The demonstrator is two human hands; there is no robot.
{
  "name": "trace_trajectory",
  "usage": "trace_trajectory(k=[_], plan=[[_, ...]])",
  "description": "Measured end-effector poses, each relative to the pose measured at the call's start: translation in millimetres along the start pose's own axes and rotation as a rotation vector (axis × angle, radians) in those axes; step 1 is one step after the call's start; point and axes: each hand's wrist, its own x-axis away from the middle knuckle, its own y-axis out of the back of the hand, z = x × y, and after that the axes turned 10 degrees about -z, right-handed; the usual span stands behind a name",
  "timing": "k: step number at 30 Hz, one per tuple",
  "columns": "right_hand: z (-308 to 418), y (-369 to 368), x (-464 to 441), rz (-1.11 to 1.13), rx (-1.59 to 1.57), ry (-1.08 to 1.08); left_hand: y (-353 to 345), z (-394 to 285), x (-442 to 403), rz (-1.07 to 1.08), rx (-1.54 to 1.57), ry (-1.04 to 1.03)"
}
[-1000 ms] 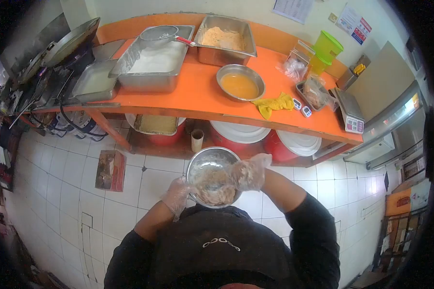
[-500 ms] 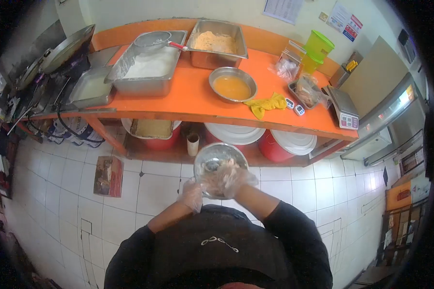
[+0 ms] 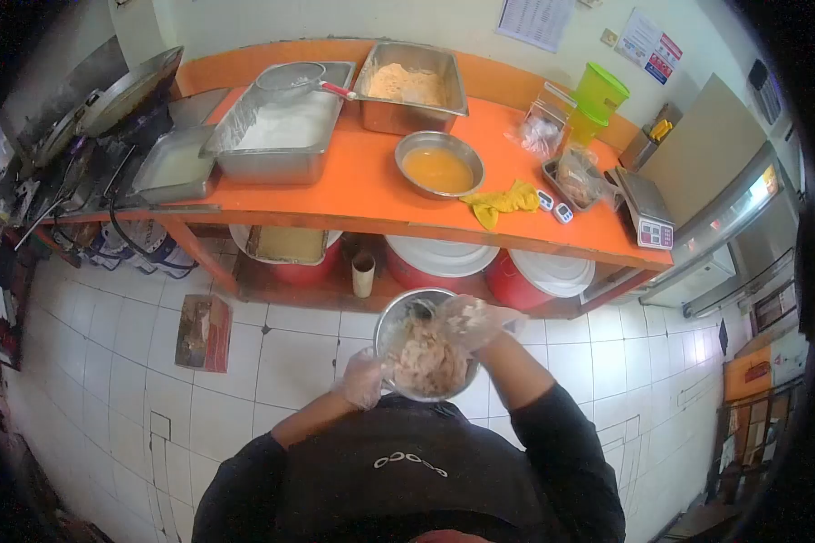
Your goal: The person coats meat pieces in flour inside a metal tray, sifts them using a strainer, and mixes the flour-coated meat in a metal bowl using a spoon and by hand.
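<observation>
A round metal bowl (image 3: 385,319) is held close to my front, tilted a little towards me. Inside lies a heap of pale raw meat pieces (image 3: 428,362), apparently chicken, with a wet coating. My left hand (image 3: 364,378), in a clear plastic glove, is closed on the bowl's left rim. Over the upper right of the bowl is my right hand (image 3: 467,324), also gloved, with pale wet bits stuck to it. Its fingers are blurred, so their grip cannot be made out.
An orange table (image 3: 362,195) in front bears a pan of white flour (image 3: 285,127), a sieve (image 3: 290,78), a pan of orange-tinted flour (image 3: 407,83), a bowl of orange liquid (image 3: 437,170), a yellow cloth (image 3: 503,203) and a scale (image 3: 647,213). Lidded red tubs (image 3: 439,262) stand below. A box (image 3: 204,332) sits on the floor.
My right hand has lifted out of the meat and moved up and right, uncovering more of the heap. The bowl has shifted slightly towards me. My left hand stays at its rim.
</observation>
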Motion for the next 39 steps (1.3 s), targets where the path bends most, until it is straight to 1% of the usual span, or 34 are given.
trace_trajectory(k=[1, 2, 4, 5, 6, 7, 8, 9, 10, 12, 13, 14, 15, 16, 17, 19, 20, 21, 22, 23, 25, 27, 28, 29, 30, 31, 32, 33, 34, 35, 36, 38, 39], plan=[[0, 7, 2, 0.104, -0.974, -0.163, 5, 4, -1, 0.058, -0.129, -0.175], [8, 9, 12, 0.069, -0.636, -0.057, 11, 9, -4, 0.102, -0.317, -0.4], [51, 18, 25, -0.017, 0.045, 0.136, 16, 24, -6, 0.127, -0.448, -0.419], [18, -9, 34, -0.006, -0.282, 0.049, 15, 35, -7, 0.105, -0.384, -0.217], [-15, -36, 42, -0.004, -0.61, -0.036, 12, 33, -4, 0.136, -0.455, -0.196], [-50, -61, 40, -0.133, -0.65, -0.007, 9, 31, -2, 0.171, -0.526, -0.177], [-75, -79, 37, -0.264, -0.688, 0.028, 8, 8, 1, 0.254, -0.736, -0.345], [-28, -43, 28, -0.157, -0.1, 0.032, 9, -7, -1, 0.334, -0.949, -0.524], [22, -6, 19, -0.034, 0.482, 0.112, 5, -1, -7, 0.18, -0.495, -0.215], [10, 13, 26, 0.147, 0.024, -0.07, -5, 20, -11, -0.145, 0.426, 0.411], [6, 21, 26, 0.239, -0.202, -0.157, -4, 14, -10, -0.116, 0.377, 0.41], [73, 38, 18, 0.31, 0.599, 0.137, -4, 2, -11, -0.086, 0.329, 0.409], [84, 27, 16, 0.267, 0.657, 0.07, -4, -5, -11, -0.051, 0.28, 0.408], [91, 17, 19, 0.224, 0.713, -0.003, 0, -3, -10, 0.047, 0.013, 0.062], [79, 15, 17, 0.214, 0.652, -0.007, 6, 0, -10, 0.143, -0.25, -0.288], [55, 10, 11, 0.198, 0.529, -0.014, 6, 0, -11, 0.123, -0.228, -0.297], [35, 4, 15, 0.065, 0.341, 0.005, 1, -2, -9, 0.011, 0.053, 0.055], [38, 4, 19, -0.026, 0.243, 0.025, -2, -3, -6, -0.107, 0.335, 0.408], [50, 8, 20, -0.113, 0.145, 0.052, 1, 4, -8, -0.054, 0.179, 0.162], [70, 14, 27, -0.162, 0.138, 0.076, 5, 15, -11, -0.001, 0.021, -0.081], [88, 22, 30, -0.072, 0.254, 0.051, 2, 6, -12, 0.016, -0.03, -0.07], [88, 27, 28, 0.213, 0.495, -0.05, -4, -7, -11, -0.058, 0.184, 0.439], [88, 28, 29, 0.359, 0.61, -0.104, 0, -1, -11, 0.026, -0.071, 0.101], [70, 31, 35, 0.225, 0.432, -0.14, 9, 9, -13, 0.11, -0.325, -0.242], [39, 35, 45, 0.091, 0.254, -0.173, 10, 9, -14, 0.138, -0.418, -0.363], [37, 40, 44, 0.114, 0.32, -0.221, 11, 7, -15, 0.155, -0.507, -0.488], [34, 45, 43, 0.141, 0.386, -0.268, 9, 3, -14, 0.122, -0.436, -0.387], [56, 54, 29, 0.324, 0.694, -0.331, 6, -6, -13, 0.11, -0.367, -0.23], [63, 51, 24, 0.473, 0.88, -0.326, 3, -15, -12, 0.084, -0.294, -0.075], [71, 48, 20, 0.635, 1.054, -0.296, -1, -26, -14, 0.074, -0.223, 0.13], [65, 36, 21, 0.769, 1.108, -0.194, -4, -31, -16, 0.06, -0.148, 0.336], [44, 21, 20, 0.969, 1.049, -0.04, -7, -24, -15, 0.098, -0.095, 0.27], [26, 17, 19, 1.03, 0.938, 0.006, -7, -18, -15, 0.116, -0.07, 0.242]])
